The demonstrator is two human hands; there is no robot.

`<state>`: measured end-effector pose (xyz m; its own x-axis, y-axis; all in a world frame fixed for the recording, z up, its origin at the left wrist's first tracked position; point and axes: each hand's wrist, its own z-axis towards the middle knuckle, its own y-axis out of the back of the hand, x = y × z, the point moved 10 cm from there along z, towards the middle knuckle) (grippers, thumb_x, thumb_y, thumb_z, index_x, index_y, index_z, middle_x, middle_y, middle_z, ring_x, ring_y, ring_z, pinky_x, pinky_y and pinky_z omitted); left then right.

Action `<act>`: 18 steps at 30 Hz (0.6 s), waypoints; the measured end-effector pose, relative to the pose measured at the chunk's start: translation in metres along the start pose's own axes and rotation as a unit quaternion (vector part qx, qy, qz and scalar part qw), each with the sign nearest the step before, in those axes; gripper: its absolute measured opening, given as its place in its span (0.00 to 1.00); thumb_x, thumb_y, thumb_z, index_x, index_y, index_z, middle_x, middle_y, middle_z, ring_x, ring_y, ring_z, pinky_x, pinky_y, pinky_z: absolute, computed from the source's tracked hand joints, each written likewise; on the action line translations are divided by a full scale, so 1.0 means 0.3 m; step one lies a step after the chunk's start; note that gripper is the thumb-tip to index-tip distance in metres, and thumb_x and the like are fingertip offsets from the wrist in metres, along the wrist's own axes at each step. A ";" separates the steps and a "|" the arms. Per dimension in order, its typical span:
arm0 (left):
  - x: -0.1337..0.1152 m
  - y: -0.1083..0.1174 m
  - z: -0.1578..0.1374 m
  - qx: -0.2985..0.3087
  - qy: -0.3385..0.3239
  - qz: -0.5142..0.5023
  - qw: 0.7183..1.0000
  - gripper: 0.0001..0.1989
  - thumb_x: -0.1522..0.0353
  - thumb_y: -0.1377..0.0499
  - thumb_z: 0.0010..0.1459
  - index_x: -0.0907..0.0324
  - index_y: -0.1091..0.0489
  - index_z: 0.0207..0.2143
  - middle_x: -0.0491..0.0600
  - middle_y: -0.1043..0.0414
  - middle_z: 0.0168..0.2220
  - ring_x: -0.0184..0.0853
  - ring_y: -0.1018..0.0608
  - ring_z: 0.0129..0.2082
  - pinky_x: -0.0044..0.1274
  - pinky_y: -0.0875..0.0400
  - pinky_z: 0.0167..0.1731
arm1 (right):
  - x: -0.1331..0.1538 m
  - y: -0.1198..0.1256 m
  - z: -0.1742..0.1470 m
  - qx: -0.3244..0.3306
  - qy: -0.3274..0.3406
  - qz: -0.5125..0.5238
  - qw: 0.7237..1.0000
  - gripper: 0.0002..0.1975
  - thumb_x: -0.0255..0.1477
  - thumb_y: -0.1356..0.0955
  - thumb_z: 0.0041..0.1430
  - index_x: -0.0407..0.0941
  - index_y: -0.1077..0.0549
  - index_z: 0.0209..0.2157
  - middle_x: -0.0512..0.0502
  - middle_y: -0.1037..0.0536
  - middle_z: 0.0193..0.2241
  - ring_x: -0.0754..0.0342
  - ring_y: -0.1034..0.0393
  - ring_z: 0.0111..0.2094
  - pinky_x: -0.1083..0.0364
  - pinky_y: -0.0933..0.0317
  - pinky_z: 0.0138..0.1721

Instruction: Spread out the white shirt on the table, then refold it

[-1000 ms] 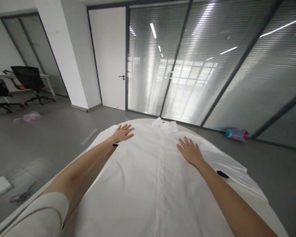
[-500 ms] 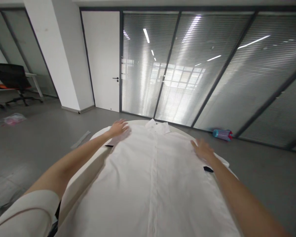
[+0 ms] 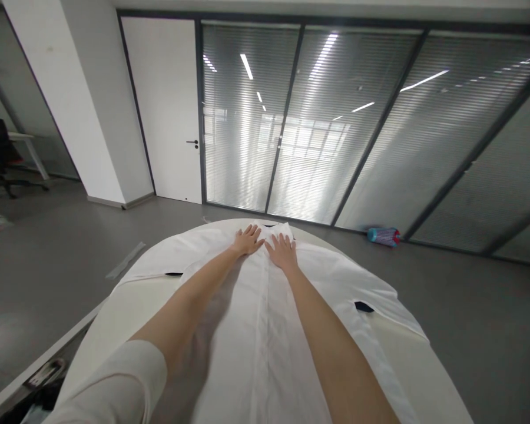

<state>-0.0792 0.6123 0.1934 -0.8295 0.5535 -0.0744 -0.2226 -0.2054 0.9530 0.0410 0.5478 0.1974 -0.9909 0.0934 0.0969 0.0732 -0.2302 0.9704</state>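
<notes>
A white button-up shirt (image 3: 238, 330) lies spread front up, its collar at the far end and its sleeves out to both sides. Under it is a round white table (image 3: 110, 321). My left hand (image 3: 248, 240) rests flat on the shirt just left of the collar, fingers spread. Close beside it, my right hand (image 3: 283, 252) lies on the cloth below the collar, its fingers apart too. Neither hand grips the fabric. Dark patches show near each underarm of the shirt.
A white door (image 3: 165, 112) and a glass partition with blinds (image 3: 318, 129) stand beyond the table. On the floor are a blue and purple cylindrical item (image 3: 383, 236) and a clear strip (image 3: 126, 261). An office chair (image 3: 0, 150) is at far left.
Both my hands have moved inward from the shirt's sides to its collar area and now lie close together. The view has shifted slightly, and more of the table shows.
</notes>
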 end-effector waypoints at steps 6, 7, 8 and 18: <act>0.027 0.041 -0.086 -0.009 -0.023 0.003 1.000 0.30 0.54 0.57 0.70 0.55 0.47 0.70 0.54 0.55 0.72 0.48 0.50 0.71 0.44 0.51 0.66 | -0.110 0.020 -0.072 0.004 0.046 -0.049 0.998 0.33 0.49 0.49 0.70 0.49 0.44 0.69 0.41 0.49 0.70 0.39 0.57 0.70 0.38 0.63 0.68; 0.043 0.048 -0.114 0.007 -0.030 0.000 1.000 0.30 0.54 0.57 0.70 0.54 0.48 0.70 0.54 0.55 0.72 0.49 0.50 0.71 0.45 0.51 0.66 | -0.164 0.022 -0.086 0.014 0.046 -0.066 0.997 0.33 0.49 0.49 0.70 0.50 0.45 0.69 0.42 0.50 0.71 0.39 0.57 0.70 0.37 0.64 0.68; 0.059 0.058 -0.146 0.022 -0.041 -0.002 0.999 0.30 0.53 0.57 0.70 0.54 0.48 0.70 0.54 0.55 0.72 0.50 0.50 0.71 0.45 0.52 0.66 | -0.227 0.031 -0.101 0.020 0.044 -0.082 0.995 0.33 0.50 0.49 0.70 0.51 0.46 0.70 0.42 0.51 0.71 0.39 0.58 0.70 0.36 0.65 0.67; 0.521 0.159 -0.492 0.125 0.080 -0.003 0.989 0.33 0.49 0.62 0.68 0.51 0.48 0.70 0.52 0.54 0.72 0.44 0.51 0.71 0.44 0.60 0.67 | -1.089 0.110 -0.390 0.076 -0.232 -0.040 0.969 0.40 0.55 0.55 0.65 0.51 0.42 0.68 0.32 0.40 0.66 0.30 0.42 0.63 0.23 0.49 0.56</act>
<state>-0.2950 0.5700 0.1839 -0.9038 0.4144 -0.1071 -0.1107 0.0153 0.9937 0.3540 0.3964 0.1719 -0.8394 0.5384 0.0748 0.0492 -0.0618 0.9969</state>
